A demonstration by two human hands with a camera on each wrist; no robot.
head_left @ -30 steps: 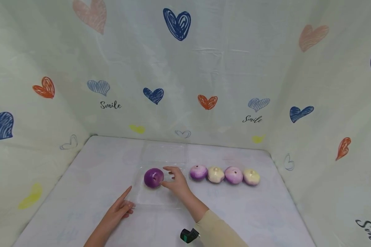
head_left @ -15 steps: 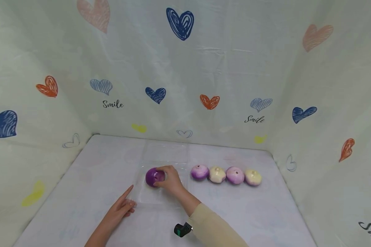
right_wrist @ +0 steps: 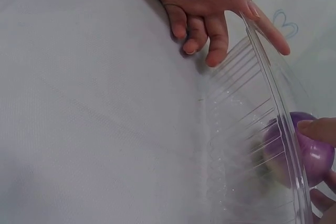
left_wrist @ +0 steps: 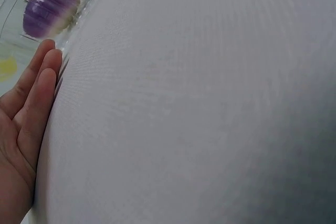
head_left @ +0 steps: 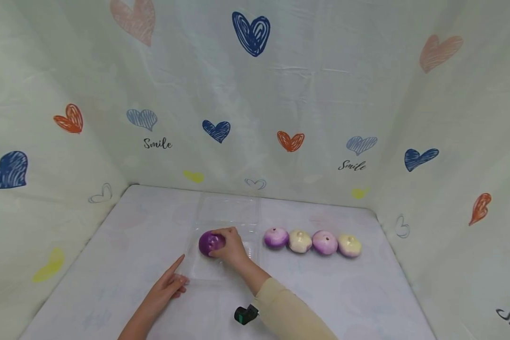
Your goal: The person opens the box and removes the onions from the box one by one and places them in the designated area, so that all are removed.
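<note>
Thumb and fingers of my right hand (head_left: 231, 248) grip a shiny purple onion (head_left: 206, 243) inside a clear plastic box (head_left: 204, 275). The onion's paler underside shows through the ribbed wall (right_wrist: 247, 145) in the right wrist view. At the box's front left corner is my left hand (head_left: 163, 289), its index finger pointing along the left side. Its thumb lies at the rim, and the other fingers hang loosely by the front wall. In the left wrist view the fingertips of this left hand (left_wrist: 31, 95) are just below the onion (left_wrist: 50, 11).
Right of the box, several more onions stand in a row: a purple one (head_left: 276, 237), a cream one (head_left: 300, 241), a pinkish one (head_left: 325, 242) and a yellowish one (head_left: 349, 246). The box's lid (head_left: 227, 208) lies folded back. A black device (head_left: 245, 315) is near the right sleeve.
My right hand has moved left onto the purple onion and its fingers have closed round it. The left hand has stayed at the box corner.
</note>
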